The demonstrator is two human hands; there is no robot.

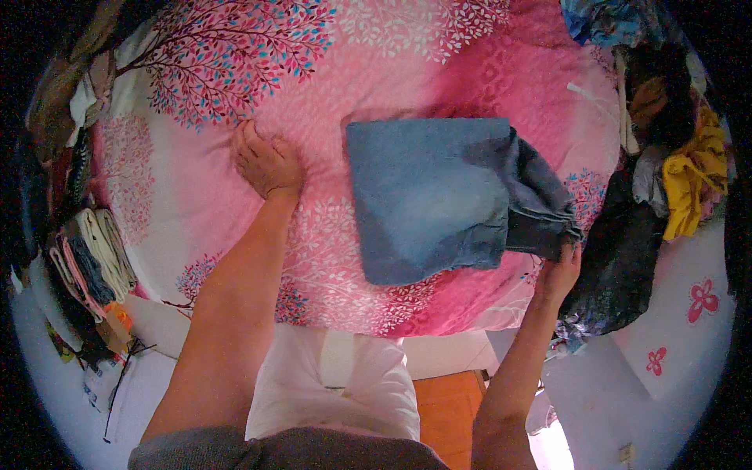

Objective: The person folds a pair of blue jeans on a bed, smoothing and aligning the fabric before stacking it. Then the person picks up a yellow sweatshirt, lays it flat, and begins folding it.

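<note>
A pair of blue denim jeans (pixel 426 188) lies folded on a pink, tree-patterned bedsheet (pixel 388 70). Its right end, a darker band with layered seamed edges, sticks out past the folded block. My right hand (pixel 561 273) pinches that end near the sheet's right side. To the left of the denim, apart from it, my left hand (pixel 267 161) rests on the sheet with bent fingers and holds nothing.
Folded clothes (pixel 97 255) are stacked at the bed's left side. On the right lie a black plastic bag (pixel 620 258), a yellow cloth (pixel 684 188) and dark clothes. Blue fabric (pixel 608 23) sits at the far right corner. An orange surface (pixel 449 417) shows below the bed.
</note>
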